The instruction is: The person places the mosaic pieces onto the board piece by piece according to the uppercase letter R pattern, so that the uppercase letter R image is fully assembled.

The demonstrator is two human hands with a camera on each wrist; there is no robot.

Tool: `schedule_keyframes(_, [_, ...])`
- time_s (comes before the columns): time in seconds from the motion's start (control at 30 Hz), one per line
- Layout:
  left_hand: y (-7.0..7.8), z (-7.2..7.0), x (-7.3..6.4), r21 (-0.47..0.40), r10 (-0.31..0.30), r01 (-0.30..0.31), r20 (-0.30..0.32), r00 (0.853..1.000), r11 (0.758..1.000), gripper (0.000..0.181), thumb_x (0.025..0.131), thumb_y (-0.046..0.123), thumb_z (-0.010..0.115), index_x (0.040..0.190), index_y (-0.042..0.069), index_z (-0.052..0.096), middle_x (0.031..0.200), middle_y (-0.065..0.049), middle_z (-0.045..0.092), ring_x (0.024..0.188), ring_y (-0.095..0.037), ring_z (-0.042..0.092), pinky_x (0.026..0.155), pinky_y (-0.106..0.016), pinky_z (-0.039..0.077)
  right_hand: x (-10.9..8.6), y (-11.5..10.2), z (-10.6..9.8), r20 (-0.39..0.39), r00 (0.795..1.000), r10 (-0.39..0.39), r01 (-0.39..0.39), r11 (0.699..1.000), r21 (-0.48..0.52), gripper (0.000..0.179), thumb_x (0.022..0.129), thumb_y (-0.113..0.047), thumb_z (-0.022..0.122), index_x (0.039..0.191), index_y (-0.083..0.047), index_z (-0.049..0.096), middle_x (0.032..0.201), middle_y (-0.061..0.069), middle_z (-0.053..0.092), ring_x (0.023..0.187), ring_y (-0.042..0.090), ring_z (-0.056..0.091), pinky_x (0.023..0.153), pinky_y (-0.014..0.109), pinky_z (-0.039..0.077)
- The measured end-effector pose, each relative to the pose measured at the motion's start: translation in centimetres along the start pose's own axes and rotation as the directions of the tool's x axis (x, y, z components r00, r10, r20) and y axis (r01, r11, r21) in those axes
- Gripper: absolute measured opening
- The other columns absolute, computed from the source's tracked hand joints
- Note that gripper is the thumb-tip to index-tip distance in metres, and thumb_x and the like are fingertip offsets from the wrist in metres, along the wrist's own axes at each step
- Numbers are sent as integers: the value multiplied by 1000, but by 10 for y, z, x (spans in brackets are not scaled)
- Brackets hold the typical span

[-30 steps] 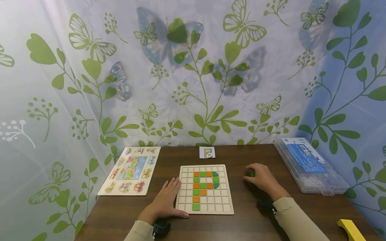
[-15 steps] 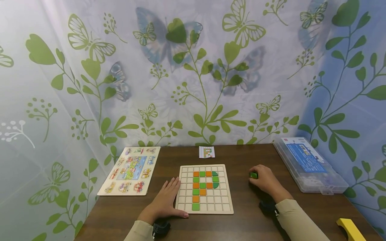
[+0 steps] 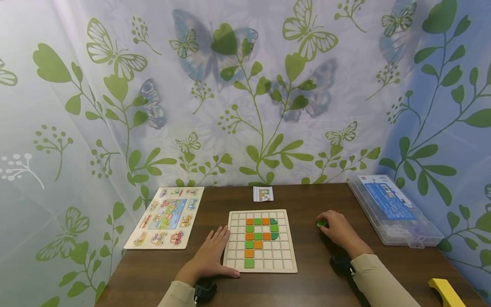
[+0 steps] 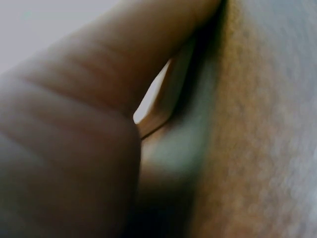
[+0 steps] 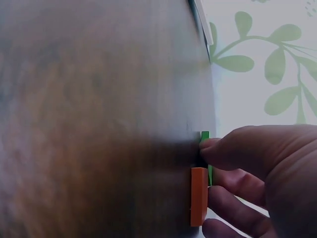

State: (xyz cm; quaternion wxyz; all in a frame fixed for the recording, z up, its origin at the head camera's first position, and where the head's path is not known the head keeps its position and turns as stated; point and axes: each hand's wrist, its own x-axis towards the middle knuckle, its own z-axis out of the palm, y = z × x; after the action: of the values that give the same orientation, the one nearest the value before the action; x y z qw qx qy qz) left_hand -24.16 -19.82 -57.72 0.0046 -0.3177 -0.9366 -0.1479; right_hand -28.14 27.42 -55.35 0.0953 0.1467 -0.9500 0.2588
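My left hand (image 3: 209, 254) lies with straight fingers along the left edge of a wooden grid board (image 3: 285, 251), thumb at its near corner. Orange, green and dark green tiles (image 3: 249, 244) fill several of the board's squares. To the right of the board, my right hand (image 3: 339, 230) pinches a green tile (image 3: 321, 223) between thumb and fingers. The right wrist view shows this green tile (image 5: 205, 135) partly covered by the thumb. An orange tile (image 5: 199, 197) sits just beside the lower fingers there. In the left wrist view, the hand (image 4: 74, 134) hides most of the board.
A small pattern card (image 3: 263, 194) lies behind the board. At left is a picture puzzle board (image 3: 142, 232). A clear plastic case (image 3: 395, 213) stands at the far right, with a yellow block (image 3: 446, 292) near the front right edge. A patterned curtain (image 3: 245, 106) hangs behind the table.
My right hand has shifted slightly right, its fingers closing around the green tile, which has turned a little in the last half second. The left hand and board have stayed put.
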Motion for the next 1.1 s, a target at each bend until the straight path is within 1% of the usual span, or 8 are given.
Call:
schedule_keyframes(0.17, [0, 0, -1, -3, -7, 7, 11, 1000, 1000, 141, 73, 92, 66, 166, -4, 22, 172, -20, 16, 158, -38, 14, 124, -59, 13, -1, -1, 2, -16, 1000, -10, 10, 1000, -11, 19, 88, 2, 82, 106, 3, 76, 101, 13, 68, 91, 32, 68, 80, 51, 58])
schedule_keyframes(0.33, [0, -1, 0, -6, -24, 24, 14, 1000, 1000, 141, 72, 92, 67, 166, -3, 21, 172, -19, 16, 158, -36, 13, 124, -58, 12, 0, -8, 3, -57, 997, -47, 47, 999, -4, 19, 87, 2, 83, 106, 2, 77, 101, 12, 67, 89, 30, 68, 77, 50, 59])
schedule_keyframes(0.4, [0, -1, 1, -5, -22, 22, 11, 1000, 1000, 141, 72, 92, 67, 166, -3, 22, 172, -20, 16, 158, -36, 13, 124, -59, 12, 1, -12, 4, -62, 996, -61, 61, 998, -1, 20, 87, 2, 83, 106, 2, 77, 101, 12, 67, 89, 29, 67, 77, 49, 59])
schedule_keyframes(0.67, [0, -2, 0, -1, -15, 15, 6, 1000, 1000, 139, 73, 91, 67, 165, -3, 23, 172, -20, 18, 158, -37, 14, 124, -59, 13, 1, -36, 12, -24, 997, -78, 79, 997, 28, 22, 89, 0, 83, 110, 0, 76, 105, 9, 67, 91, 27, 68, 78, 45, 59])
schedule_keyframes(0.93, [0, -1, 0, -2, -21, 21, 6, 1000, 1000, 140, 72, 92, 67, 165, -4, 23, 172, -20, 17, 158, -36, 14, 124, -59, 13, -2, -61, 25, -30, 988, -152, 154, 985, 78, 22, 89, -5, 86, 109, -4, 78, 102, 0, 68, 89, 18, 66, 76, 39, 59])
schedule_keyframes(1.1, [-1, 0, 1, -4, -16, 16, 4, 1000, 1000, 140, 73, 92, 67, 165, -4, 23, 172, -21, 17, 158, -37, 14, 124, -59, 13, -5, -78, 36, -4, 983, -182, 181, 974, 135, 25, 89, -7, 87, 112, -6, 78, 105, -3, 69, 90, 15, 65, 78, 37, 59])
